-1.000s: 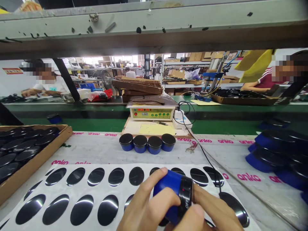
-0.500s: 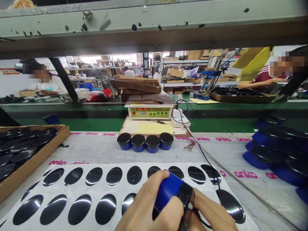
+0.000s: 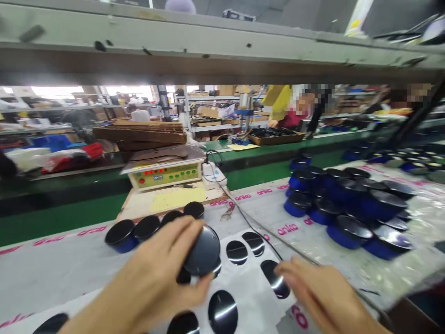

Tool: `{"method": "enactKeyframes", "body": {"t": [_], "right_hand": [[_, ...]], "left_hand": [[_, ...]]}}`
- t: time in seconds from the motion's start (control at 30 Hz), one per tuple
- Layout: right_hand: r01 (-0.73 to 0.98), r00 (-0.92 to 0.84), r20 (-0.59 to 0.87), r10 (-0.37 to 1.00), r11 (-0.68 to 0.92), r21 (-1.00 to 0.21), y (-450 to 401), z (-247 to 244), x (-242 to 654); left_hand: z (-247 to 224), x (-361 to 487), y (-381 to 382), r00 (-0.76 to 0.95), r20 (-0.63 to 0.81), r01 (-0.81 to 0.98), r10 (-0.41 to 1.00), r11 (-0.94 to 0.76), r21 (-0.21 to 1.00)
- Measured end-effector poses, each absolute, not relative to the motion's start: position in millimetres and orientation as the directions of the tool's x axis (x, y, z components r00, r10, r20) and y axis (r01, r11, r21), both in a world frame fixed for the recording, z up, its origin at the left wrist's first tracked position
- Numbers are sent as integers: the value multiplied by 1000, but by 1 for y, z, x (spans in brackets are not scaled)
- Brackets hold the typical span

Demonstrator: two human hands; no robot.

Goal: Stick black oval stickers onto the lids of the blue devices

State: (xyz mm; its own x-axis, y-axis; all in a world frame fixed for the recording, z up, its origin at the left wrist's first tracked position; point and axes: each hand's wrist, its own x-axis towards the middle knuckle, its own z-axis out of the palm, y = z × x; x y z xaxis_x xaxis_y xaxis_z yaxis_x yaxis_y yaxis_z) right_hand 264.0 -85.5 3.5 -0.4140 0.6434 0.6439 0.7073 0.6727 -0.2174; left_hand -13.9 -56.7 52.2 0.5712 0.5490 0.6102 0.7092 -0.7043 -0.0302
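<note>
My left hand (image 3: 149, 273) is closed around a round, black-topped puck (image 3: 203, 250), its dark flat face turned up toward me and its sides mostly hidden by the fingers. Below it lies a white sheet (image 3: 252, 297) of glossy black oval stickers (image 3: 223, 311). At the sheet's right edge is my right hand (image 3: 323, 292), slightly blurred, with its fingers stretched out and nothing visible in them. Its fingertips overlap one black sticker (image 3: 274, 278) in view; I cannot tell whether they touch it. Behind my left hand stands a short row of blue-and-black pucks (image 3: 121, 235).
Many blue-and-black pucks (image 3: 351, 229) are stacked on the right. A control box (image 3: 167, 175) with lit red indicators stands at the back, beside a white adapter (image 3: 213, 175). A cable (image 3: 255, 227) crosses the covered table. A shelf beam (image 3: 222, 51) spans overhead. Another person sits beyond.
The view has swung right. My hands have parted: the left holds the puck with its flat face up, and the right has let go and moved to the sheet's right edge.
</note>
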Motion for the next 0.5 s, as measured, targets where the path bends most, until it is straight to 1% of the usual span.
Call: {"method": "enactKeyframes", "body": {"t": [0.03, 0.07, 0.1, 0.13, 0.17, 0.23, 0.3, 0.4, 0.47, 0.5], "right_hand": [[794, -264, 621, 738, 532, -295, -79, 2, 279], [861, -92, 582, 808, 358, -361, -71, 0, 293], [896, 70, 539, 839, 185, -404, -62, -2, 305], [907, 188, 505, 842, 49, -419, -52, -4, 316], [910, 260, 486, 835, -44, -411, -40, -6, 324], [916, 320, 452, 833, -150, -372, -16, -9, 334], [919, 344, 410, 845, -214, -331, 7, -12, 338], [917, 359, 353, 864, -256, -305, 30, -10, 341], [911, 363, 323, 874, -260, -319, 34, -3, 340], [908, 356, 308, 882, -249, -336, 31, 2, 337]], "left_hand": [[53, -8, -40, 557, 593, 724, 582, -690, -3], [51, -2, -23, 563, 549, 727, 618, -686, 28], [47, 4, -7, 583, 487, 722, 650, -690, 57], [41, 10, 9, 594, 438, 720, 675, -689, 85], [33, 15, 23, 596, 406, 721, 693, -684, 108], [18, 22, 47, 580, 378, 732, 721, -666, 145], [6, 23, 60, 559, 372, 740, 741, -648, 178], [3, 20, 55, 521, 375, 742, 766, -624, 245], [10, 17, 33, 506, 379, 733, 775, -618, 285], [14, 18, 18, 491, 374, 722, 787, -608, 331]]}}
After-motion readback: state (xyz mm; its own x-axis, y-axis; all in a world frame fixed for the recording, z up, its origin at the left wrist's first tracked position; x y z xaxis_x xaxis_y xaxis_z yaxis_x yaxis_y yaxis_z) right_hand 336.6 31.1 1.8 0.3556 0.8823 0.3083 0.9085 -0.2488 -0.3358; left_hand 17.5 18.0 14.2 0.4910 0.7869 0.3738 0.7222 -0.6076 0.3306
